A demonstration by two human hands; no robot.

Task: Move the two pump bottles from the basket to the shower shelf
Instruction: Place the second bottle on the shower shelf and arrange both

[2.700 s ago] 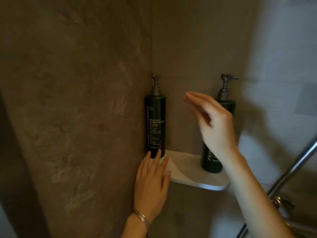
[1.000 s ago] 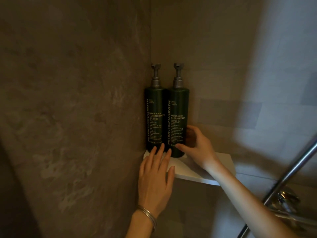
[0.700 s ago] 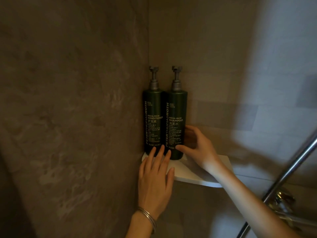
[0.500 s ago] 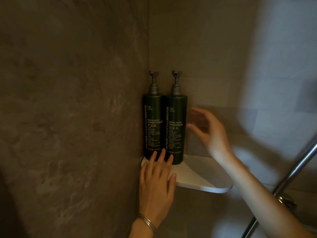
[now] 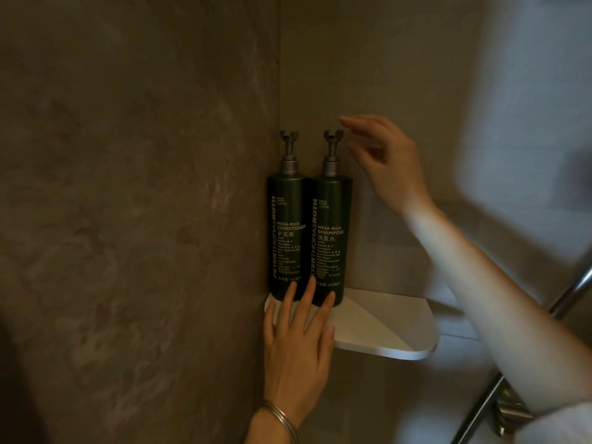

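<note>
flat left hand touches 2 bottles at 6 o'clock; loose, empty right hand at 2 o'clock should square the shampoo pump gently.

Matt dark-green pump bottles on a smooth white shelf against mottled stone-look walls.

On the left dark-green pump bottle, in pale print: "MEGA-RICH CONDITIONER", with "护发素" under it. On the right pump bottle, touching the first: "MEGA-RICH SHAMPOO", then "洗发水". Sideways up the left edge of each label: "PETER THOMAS ROTH". Small, above each product name: "HAIR CARE". Below, fine print, only partly legible: "biotin B-7 complex", "vitamins C E &", "pro vitamin B5". Bottom lines too small to read.
</note>
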